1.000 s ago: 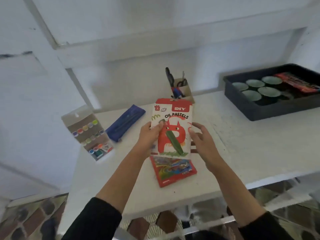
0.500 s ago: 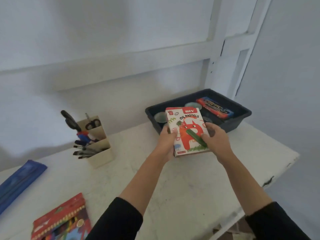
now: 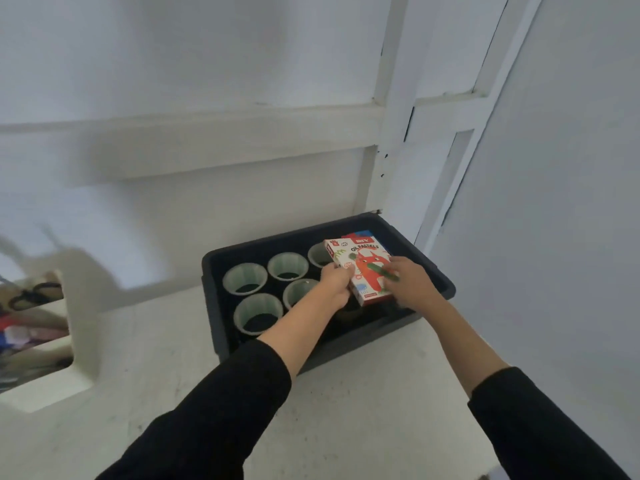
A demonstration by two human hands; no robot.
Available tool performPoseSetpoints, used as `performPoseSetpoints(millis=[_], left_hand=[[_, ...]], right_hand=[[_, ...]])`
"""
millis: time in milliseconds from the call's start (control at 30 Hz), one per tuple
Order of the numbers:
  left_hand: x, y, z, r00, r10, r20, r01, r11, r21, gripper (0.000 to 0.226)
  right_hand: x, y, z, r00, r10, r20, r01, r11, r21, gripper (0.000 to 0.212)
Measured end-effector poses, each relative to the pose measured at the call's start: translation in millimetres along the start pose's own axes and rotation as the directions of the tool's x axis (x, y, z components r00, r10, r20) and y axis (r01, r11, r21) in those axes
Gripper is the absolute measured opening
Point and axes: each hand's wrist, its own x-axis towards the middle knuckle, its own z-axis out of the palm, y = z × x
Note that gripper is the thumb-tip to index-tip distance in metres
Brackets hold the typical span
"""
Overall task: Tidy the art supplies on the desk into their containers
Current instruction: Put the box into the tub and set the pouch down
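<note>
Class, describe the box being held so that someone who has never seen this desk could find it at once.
Start at the dark tray against the white wall. Above its right half, a left hand and a right hand hold a flat box. Unlike the round pale green cups beside it, it is white and red, printed OIL PASTELS.

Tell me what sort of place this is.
Probably a home art or craft corner: an Oil Pastels box held over a dark tray of pale green cups, and a white desk organiser holding scissors.
</note>
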Motion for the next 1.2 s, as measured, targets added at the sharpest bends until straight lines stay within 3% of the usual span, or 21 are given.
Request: performPoseSetpoints(millis=[167,300,400,600,733,933,1067,1200], left_hand=[[35.9,-0.8,26.3,0.999,0.011,-0.041,-0.008,0.996,0.083,0.029],[44.5,-2.0,33.2,0.987,0.121,-0.105,-0.061,0.89,0.452,0.023],[50.4,1.6,30.3,0.958,0.234,-0.164,-0.093,0.798,0.595,0.021],[40.7,6.9,18.8,0.951,0.239,-0.195,-0.084,0.808,0.583,0.019],[13.1,15.1,-3.2,0.94,0.304,-0.155,-0.173,0.816,0.551,0.005],[-54.0,30.9,-88.0,0.814,0.566,-0.134,-0.424,0.734,0.53,0.032],[-116.8,38.5,-164.9,0.71,0.662,-0.24,-0.464,0.697,0.547,0.035],[-194.6,25.7,-268.7,0.615,0.677,-0.405,-0.399,0.71,0.581,0.035]], right_hand=[[25.1,12.8,5.5,0.993,-0.051,0.104,0.06,0.994,-0.093,0.036],[38.4,16.2,9.9,0.986,-0.043,0.161,0.068,0.986,-0.151,0.042],[43.7,17.0,17.8,0.985,-0.04,0.166,0.063,0.988,-0.139,0.039],[36.1,17.3,19.9,0.992,-0.022,0.127,0.037,0.993,-0.114,0.046],[17.7,10.1,19.8,0.993,-0.117,-0.033,0.118,0.992,0.042,0.044],[-33.1,-57.8,38.1,0.907,-0.398,-0.14,0.418,0.893,0.168,0.046],[-82.3,-126.4,84.7,0.823,-0.548,-0.151,0.566,0.763,0.313,0.043],[-150.7,-196.8,151.8,0.76,-0.623,-0.187,0.631,0.636,0.444,0.038]])
